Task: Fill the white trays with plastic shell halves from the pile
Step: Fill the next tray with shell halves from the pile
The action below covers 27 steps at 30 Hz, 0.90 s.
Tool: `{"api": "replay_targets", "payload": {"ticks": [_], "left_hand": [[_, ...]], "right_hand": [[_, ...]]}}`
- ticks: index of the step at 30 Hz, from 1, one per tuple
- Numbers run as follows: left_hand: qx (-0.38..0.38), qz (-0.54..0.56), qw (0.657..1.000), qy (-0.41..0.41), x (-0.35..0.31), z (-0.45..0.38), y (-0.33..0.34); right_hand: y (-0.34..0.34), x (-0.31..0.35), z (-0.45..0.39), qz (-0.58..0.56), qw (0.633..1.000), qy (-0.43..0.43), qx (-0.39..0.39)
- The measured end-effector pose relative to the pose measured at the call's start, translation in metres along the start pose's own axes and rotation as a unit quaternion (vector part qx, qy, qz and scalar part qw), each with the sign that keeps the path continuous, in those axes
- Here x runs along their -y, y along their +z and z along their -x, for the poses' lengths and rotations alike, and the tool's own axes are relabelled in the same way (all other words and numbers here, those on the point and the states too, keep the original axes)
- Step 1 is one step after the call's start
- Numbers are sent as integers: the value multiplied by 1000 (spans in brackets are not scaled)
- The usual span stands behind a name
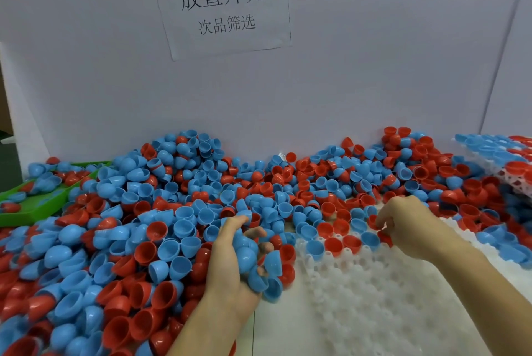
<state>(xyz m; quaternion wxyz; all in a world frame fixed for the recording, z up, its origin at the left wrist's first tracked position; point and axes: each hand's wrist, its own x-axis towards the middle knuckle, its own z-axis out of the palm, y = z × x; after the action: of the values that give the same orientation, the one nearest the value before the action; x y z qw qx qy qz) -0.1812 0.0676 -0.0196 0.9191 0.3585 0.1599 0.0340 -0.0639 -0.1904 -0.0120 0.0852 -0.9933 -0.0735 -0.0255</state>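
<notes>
Seating a red shell half [384, 236] beside the white tray [374, 298]'s filled row, right hand [408, 229] pinching. Left hand [233, 263] cupping blue shell halves [247, 260] beside the tray. Next, probably: feeding these into empty pockets.

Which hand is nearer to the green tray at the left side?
Left. The left hand, holding blue shell halves, is over the pile, to the right of the green tray. The right hand is farther right, at the white tray.

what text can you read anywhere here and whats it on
"放置外壳": large top line on the white paper sheet stuck to the wall.
"次品筛选": smaller second line on the same sheet.
Small white tag among the shell halves: too small to read.
</notes>
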Motion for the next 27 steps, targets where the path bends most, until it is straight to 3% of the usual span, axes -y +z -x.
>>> {"api": "replay_targets", "payload": {"ticks": [7, 11, 13, 15, 17, 23, 27], "left_hand": [[-12, 11, 1000, -8, -3, 2, 1], [-18, 23, 999, -13, -3, 1, 1], [-17, 25, 999, -14, -3, 1, 1], [-18, 25, 999, -19, -4, 1, 2], [-13, 28, 999, -27, -4, 1, 2], [-18, 36, 999, -19, -9, 1, 1], [-26, 9, 1000, -8, -10, 1, 0]], "right_hand": [[-12, -2, 1, 6, 1000, -4, -23], [-36, 30, 14, -69, 992, -99, -42], [-46, 58, 32, -156, 974, -161, 35], [-46, 88, 52, -256, 931, -200, 169], [-31, 113, 65, -306, 895, -218, 239], [-14, 134, 63, -338, 900, -220, 165], [-32, 135, 57, -356, 905, -222, 70]]}}
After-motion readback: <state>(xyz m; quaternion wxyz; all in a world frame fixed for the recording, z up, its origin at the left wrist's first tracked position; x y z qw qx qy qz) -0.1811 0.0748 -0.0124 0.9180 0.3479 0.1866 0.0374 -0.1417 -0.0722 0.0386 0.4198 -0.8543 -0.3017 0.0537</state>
